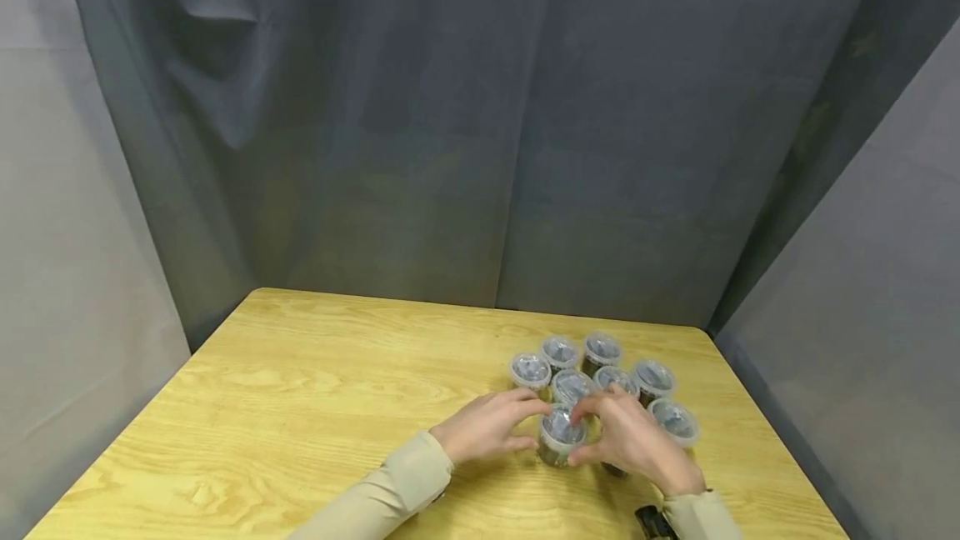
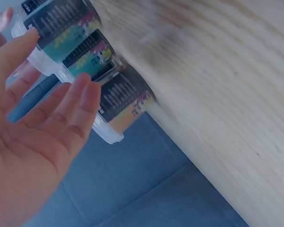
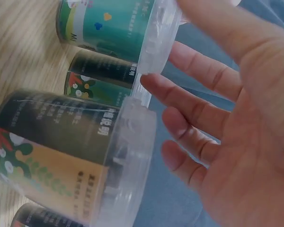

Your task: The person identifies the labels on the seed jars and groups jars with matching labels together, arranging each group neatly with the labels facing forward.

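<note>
Several canned jars with clear plastic lids stand in a group at the table's right. The front jar [image 1: 561,440], with a teal label, stands upright between both hands. At its left side is my left hand [image 1: 491,425], thumb and fingers spread toward it; in the left wrist view its thumb overlaps the jar [image 2: 68,28]. My right hand [image 1: 633,440] reaches to the right of the same jar, its index fingertip by the lid. Relaxed fingers show in the right wrist view beside the teal jar [image 3: 116,28]; contact is unclear. An orange-labelled jar [image 3: 61,156] stands nearer that camera.
Other lidded jars [image 1: 602,350] stand close together behind and to the right of the front one. The yellow wooden table [image 1: 315,382] extends to the left. A dark grey curtain [image 1: 420,123] hangs behind, with pale panels [image 1: 75,232] at the sides.
</note>
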`<state>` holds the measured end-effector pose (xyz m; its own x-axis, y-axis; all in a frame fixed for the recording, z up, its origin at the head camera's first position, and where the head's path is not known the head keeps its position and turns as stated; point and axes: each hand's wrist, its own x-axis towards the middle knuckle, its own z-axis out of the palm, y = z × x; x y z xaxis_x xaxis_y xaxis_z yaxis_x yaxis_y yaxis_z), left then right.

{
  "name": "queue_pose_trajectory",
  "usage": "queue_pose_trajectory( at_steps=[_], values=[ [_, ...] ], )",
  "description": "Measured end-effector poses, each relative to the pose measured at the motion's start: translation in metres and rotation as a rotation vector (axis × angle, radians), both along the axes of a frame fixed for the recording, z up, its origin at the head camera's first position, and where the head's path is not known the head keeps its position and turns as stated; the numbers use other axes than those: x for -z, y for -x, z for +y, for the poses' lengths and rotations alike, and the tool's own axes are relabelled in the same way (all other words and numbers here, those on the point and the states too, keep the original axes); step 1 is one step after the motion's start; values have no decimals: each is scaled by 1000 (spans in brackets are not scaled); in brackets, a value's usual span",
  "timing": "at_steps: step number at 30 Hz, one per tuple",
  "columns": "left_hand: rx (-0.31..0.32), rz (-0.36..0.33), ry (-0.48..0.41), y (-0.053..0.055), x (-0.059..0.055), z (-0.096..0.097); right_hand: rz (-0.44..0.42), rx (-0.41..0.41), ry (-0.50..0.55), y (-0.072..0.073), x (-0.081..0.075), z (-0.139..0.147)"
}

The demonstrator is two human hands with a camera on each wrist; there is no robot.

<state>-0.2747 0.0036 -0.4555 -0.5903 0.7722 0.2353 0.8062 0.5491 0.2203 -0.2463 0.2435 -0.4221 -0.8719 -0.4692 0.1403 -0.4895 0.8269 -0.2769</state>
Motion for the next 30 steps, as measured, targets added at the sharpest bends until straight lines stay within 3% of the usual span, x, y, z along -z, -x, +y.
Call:
queue_pose_trajectory(
  at_steps=[8,16,24,27,30],
  values=[
    [25,-23,-23,-4,3,8,10,1,3,-7,1,-1],
    [18,31,-73,-7,8,21,47,-65,46,-10,3,0],
    [44,-79,-191,-7,4,11,25,-83,97,-12,1,-3],
    [22,-104,-264,-4,-4,4,39,-74,130,-10,-4,-7],
    [-12,-169,-330,-2,-10,-2,0,-47,204,-7,-8,-10]
  ],
)
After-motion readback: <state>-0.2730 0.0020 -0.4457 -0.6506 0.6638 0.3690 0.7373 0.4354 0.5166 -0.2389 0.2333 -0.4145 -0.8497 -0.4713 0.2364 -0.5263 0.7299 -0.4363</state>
